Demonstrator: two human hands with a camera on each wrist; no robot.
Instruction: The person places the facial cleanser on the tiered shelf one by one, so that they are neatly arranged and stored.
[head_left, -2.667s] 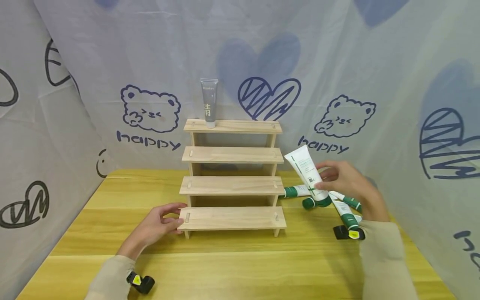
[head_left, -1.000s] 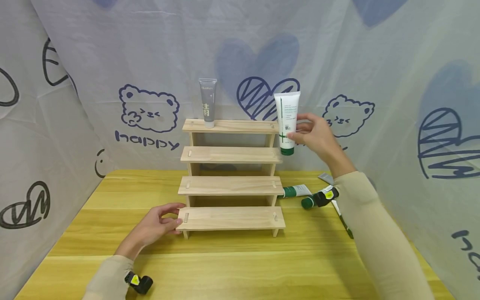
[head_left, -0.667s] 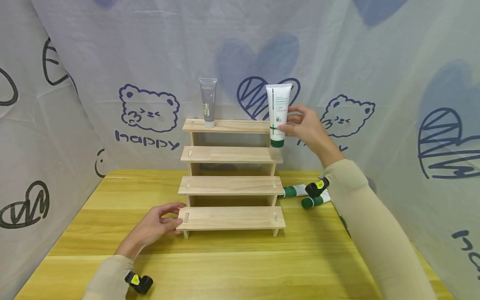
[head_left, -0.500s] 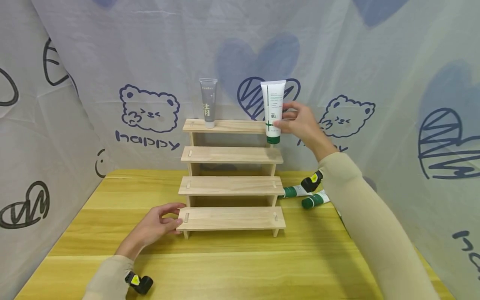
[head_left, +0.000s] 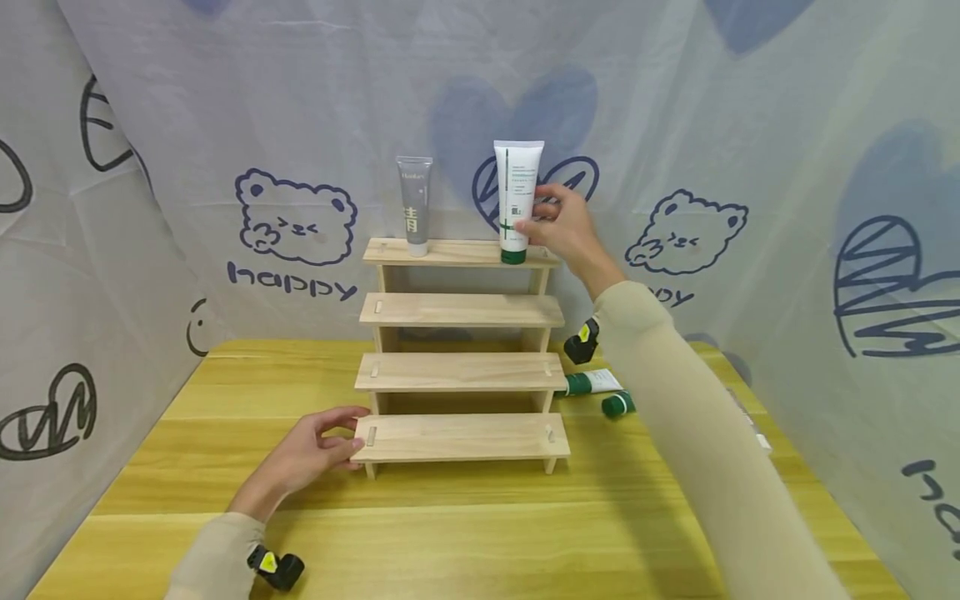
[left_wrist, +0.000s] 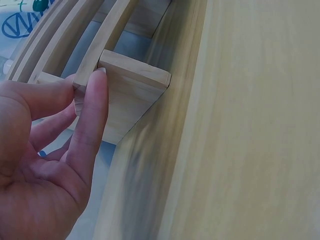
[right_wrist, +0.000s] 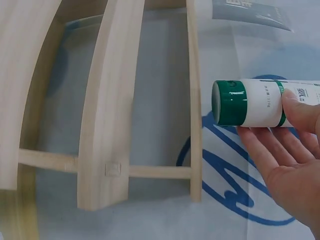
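My right hand [head_left: 566,225] holds a white squeeze tube [head_left: 517,183] upright, its green cap [right_wrist: 231,103] pointing down over the right part of the top step. In the right wrist view a gap shows between that cap and the top board. Thumb and fingers grip the tube near its capped end. A four-step wooden display rack [head_left: 461,437] stands on the table. My left hand [head_left: 311,446] pinches the left end of its lowest board between thumb and fingers, as the left wrist view shows up close. A grey tube [head_left: 415,208] stands cap down on the top step's left part.
Right of the rack, a white tube with a green cap [head_left: 596,382] lies on the wooden table [head_left: 450,542]. Another green cap [head_left: 617,405] shows beside it, the rest hidden by my right sleeve [head_left: 675,400]. Printed cloth [head_left: 300,100] hangs behind and at both sides.
My right hand has lifted the white tube from beside the rack, turned it upright and carried it up and left over the top step. The left hand has kept its hold.
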